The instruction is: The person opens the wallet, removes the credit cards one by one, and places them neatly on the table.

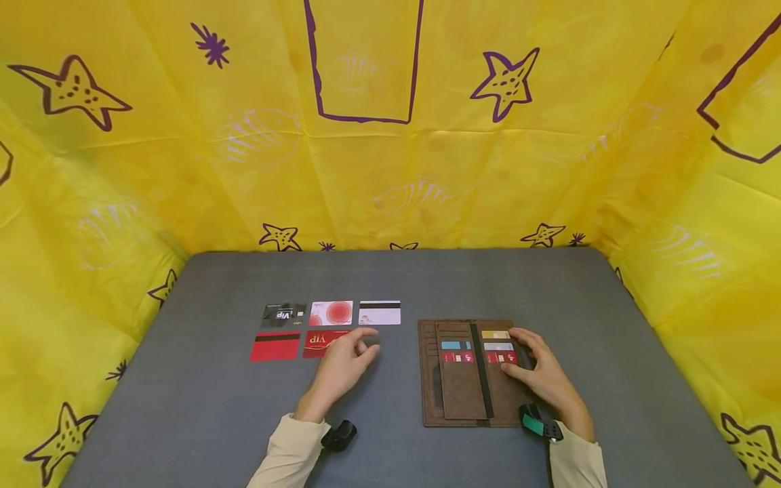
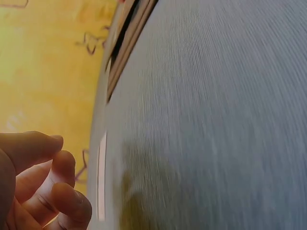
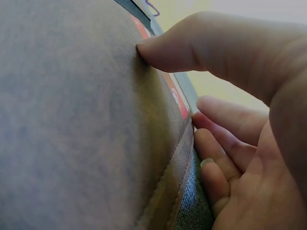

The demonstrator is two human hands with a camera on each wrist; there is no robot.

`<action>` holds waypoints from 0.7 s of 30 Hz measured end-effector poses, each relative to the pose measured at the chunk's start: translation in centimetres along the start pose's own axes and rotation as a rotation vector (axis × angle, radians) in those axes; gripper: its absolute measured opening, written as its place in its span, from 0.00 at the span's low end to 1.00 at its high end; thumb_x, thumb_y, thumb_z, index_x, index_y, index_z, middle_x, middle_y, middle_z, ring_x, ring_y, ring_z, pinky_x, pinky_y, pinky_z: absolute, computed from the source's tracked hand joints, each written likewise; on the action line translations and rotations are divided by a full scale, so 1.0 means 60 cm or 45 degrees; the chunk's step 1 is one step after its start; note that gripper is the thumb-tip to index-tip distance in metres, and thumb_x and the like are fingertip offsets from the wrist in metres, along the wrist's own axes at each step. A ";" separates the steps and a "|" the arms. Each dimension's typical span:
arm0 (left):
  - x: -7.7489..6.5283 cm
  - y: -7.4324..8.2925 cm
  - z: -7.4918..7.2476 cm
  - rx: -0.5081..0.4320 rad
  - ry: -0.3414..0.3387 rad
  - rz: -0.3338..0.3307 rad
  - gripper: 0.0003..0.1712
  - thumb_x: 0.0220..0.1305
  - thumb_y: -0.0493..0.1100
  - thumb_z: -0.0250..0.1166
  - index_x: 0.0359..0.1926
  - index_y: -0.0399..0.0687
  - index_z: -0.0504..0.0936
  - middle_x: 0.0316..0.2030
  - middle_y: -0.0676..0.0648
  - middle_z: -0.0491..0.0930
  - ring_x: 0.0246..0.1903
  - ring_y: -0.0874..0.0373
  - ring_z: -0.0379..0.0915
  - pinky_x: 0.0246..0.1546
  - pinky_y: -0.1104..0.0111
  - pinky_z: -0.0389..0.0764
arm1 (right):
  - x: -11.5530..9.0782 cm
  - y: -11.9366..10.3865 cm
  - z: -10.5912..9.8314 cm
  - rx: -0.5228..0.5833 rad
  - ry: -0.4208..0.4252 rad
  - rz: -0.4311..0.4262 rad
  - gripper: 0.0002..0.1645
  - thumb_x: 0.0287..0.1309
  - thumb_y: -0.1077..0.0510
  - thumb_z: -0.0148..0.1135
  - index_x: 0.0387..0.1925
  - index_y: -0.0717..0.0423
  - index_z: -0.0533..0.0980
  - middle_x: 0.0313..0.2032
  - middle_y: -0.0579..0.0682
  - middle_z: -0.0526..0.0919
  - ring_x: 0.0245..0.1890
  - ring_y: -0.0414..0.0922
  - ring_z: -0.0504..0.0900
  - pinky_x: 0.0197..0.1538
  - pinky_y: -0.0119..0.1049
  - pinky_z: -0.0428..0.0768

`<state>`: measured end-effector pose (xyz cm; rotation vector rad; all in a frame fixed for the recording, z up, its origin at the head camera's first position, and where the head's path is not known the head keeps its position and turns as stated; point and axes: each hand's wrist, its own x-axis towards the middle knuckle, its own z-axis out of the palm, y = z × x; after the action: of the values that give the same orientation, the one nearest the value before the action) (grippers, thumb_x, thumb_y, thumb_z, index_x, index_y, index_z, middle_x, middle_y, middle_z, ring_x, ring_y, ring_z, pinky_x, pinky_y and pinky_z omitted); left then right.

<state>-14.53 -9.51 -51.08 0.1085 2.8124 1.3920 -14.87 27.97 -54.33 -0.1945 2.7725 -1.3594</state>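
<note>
A brown bifold wallet (image 1: 465, 390) lies unfolded on the grey table, cards in its slots and a black strip down its middle. My right hand (image 1: 543, 373) grips its right edge. In the right wrist view, the thumb (image 3: 177, 45) presses on the leather and the other fingers lie along the edge. To the left, my left hand (image 1: 344, 369) hovers with loosely bent fingers and nothing in them. It partly covers a red VIP card (image 1: 314, 344). Beside that lies a red card with a black stripe (image 1: 274, 347).
Behind the red cards, a row holds a black VIP card (image 1: 283, 314), a white card with red circles (image 1: 331, 313) and a white striped card (image 1: 379, 313). Yellow patterned cloth (image 1: 390, 169) surrounds the back and sides of the grey table (image 1: 201, 407).
</note>
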 end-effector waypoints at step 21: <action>0.026 0.064 0.087 0.066 -0.178 0.166 0.15 0.63 0.42 0.67 0.51 0.47 0.84 0.21 0.56 0.77 0.19 0.69 0.65 0.23 0.73 0.66 | 0.000 -0.003 -0.001 0.004 -0.005 -0.011 0.38 0.55 0.58 0.71 0.65 0.63 0.68 0.68 0.66 0.63 0.65 0.63 0.63 0.58 0.57 0.65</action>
<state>-15.71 -2.94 -51.16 0.3804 2.7702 1.2785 -14.88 27.94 -54.16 -0.2090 2.7692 -1.3641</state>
